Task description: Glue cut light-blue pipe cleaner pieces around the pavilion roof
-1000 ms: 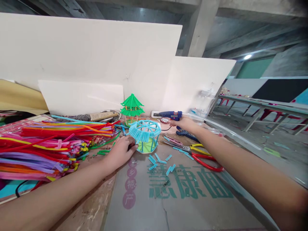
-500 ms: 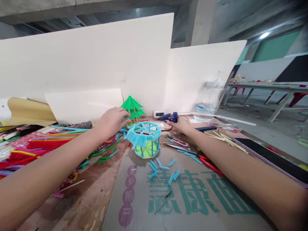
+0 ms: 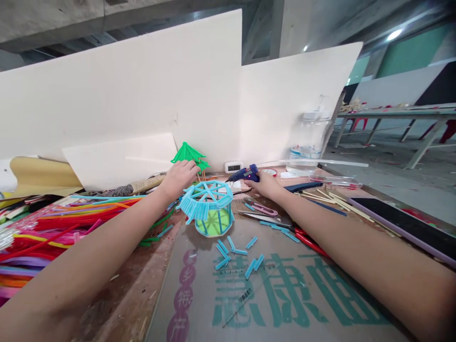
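A light blue straw pavilion (image 3: pixel 208 206) with a green floor stands on printed cardboard (image 3: pixel 278 304). Behind it a green straw pagoda (image 3: pixel 188 153) leans, tilted, with my left hand (image 3: pixel 179 176) closed around its lower part. My right hand (image 3: pixel 265 184) grips a blue glue gun (image 3: pixel 245 174), its nozzle pointing left toward the pagoda. Several cut blue straw pieces (image 3: pixel 237 251) lie in front of the pavilion.
Bundles of coloured straws (image 3: pixel 60 223) fill the left side. Scissors and red-handled pliers (image 3: pixel 285 225) lie under my right forearm. Wooden sticks (image 3: pixel 327 197), a dark tablet (image 3: pixel 402 225), a plastic jar (image 3: pixel 309 142) and a small clock (image 3: pixel 233 166) sit at the right and back. White boards (image 3: pixel 142 95) stand behind.
My left hand left the blue pavilion, reached back and took hold of the green pagoda, which now tilts. The right hand stays on the glue gun; the view has shifted.
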`<state>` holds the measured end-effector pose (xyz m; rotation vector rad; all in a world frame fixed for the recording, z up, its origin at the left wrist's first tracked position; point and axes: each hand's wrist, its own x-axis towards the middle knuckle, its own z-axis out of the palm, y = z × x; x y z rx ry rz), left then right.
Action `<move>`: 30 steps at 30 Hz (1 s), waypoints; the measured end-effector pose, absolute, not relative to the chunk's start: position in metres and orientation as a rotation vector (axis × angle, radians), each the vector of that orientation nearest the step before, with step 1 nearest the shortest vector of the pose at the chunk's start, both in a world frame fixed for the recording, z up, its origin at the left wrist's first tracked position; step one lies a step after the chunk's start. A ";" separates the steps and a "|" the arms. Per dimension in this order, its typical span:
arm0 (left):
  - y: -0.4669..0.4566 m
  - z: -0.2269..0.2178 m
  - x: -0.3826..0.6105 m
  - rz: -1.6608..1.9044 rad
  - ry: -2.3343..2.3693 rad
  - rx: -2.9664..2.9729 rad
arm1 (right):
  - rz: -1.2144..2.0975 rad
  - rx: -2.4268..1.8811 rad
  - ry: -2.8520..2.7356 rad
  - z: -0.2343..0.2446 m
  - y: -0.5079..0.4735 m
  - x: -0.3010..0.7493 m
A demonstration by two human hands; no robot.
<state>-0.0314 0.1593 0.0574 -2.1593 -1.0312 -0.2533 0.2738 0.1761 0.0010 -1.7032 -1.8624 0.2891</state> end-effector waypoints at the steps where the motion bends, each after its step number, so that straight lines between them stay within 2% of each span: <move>1: 0.161 0.056 -0.031 -0.253 -1.032 -2.153 | 0.288 -1.703 -1.862 0.001 0.176 0.274; 17: 0.163 0.051 -0.040 -0.353 -1.078 -2.251 | 0.272 -1.675 -1.871 -0.003 0.178 0.275; 24: 0.152 0.055 -0.043 -0.578 -1.335 -1.998 | 0.258 -1.679 -1.866 -0.004 0.180 0.274; 30: 0.158 0.066 -0.039 -0.323 -1.656 -2.027 | 0.247 -1.663 -1.887 -0.003 0.178 0.274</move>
